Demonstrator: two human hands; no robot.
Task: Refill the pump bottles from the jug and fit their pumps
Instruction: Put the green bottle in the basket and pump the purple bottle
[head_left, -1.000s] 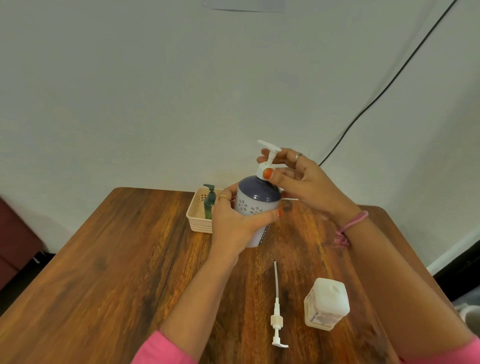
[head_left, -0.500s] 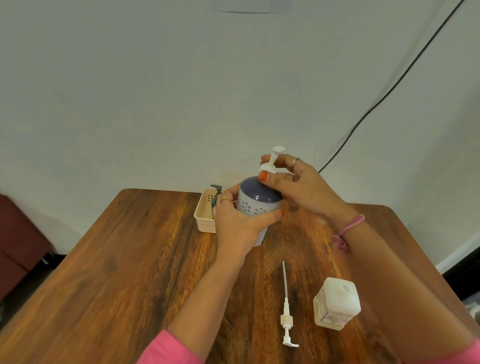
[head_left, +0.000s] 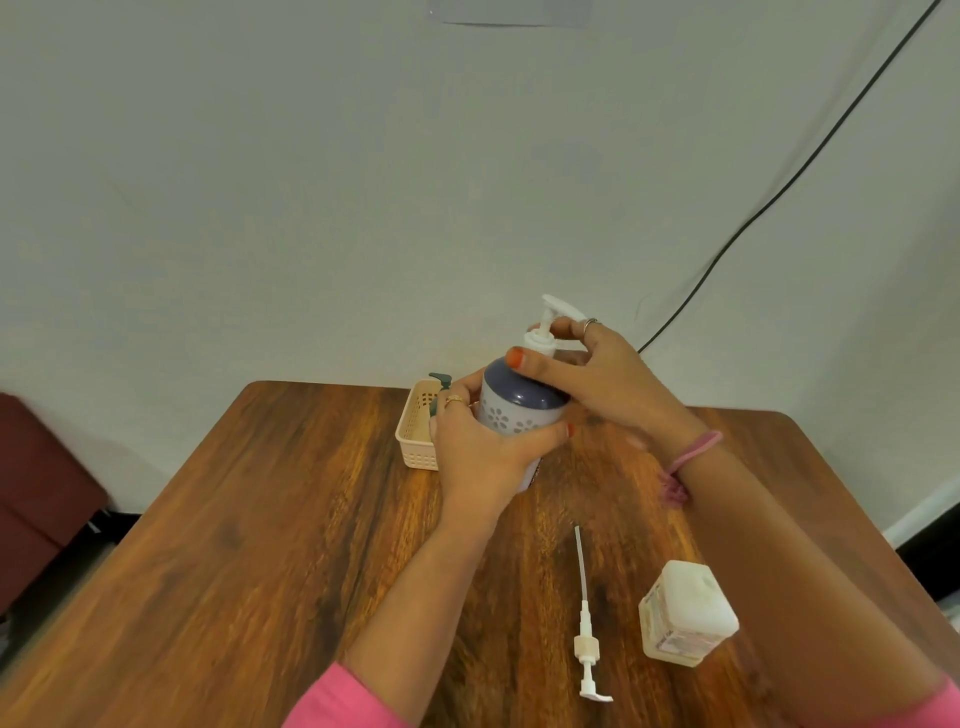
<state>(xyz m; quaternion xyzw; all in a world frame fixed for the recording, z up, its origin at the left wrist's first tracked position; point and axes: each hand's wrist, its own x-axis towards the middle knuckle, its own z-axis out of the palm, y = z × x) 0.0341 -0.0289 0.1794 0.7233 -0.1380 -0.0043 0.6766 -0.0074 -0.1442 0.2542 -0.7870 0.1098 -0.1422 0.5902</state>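
Pump being fitted to the blue bottle, centre of the frame

Head view: the left hand (head_left: 480, 452) wraps the blue bottle (head_left: 519, 410) to brace it upright above the worktop (head_left: 260, 519), while the right hand (head_left: 597, 374) arches over from the right, fingers pinching the white pump (head_left: 545, 332) collar — likely screwing it down. A loose pump (head_left: 587, 618) and capless bottle (head_left: 685, 613) wait lower right.

Plain room, wooden table (head_left: 260, 545), bare wall (head_left: 311, 208)

Upright blue-topped floral bottle (head_left: 511, 415) wears white pump (head_left: 545, 332); spare pump (head_left: 587, 623) lies beside seemingly open square bottle (head_left: 685, 616).
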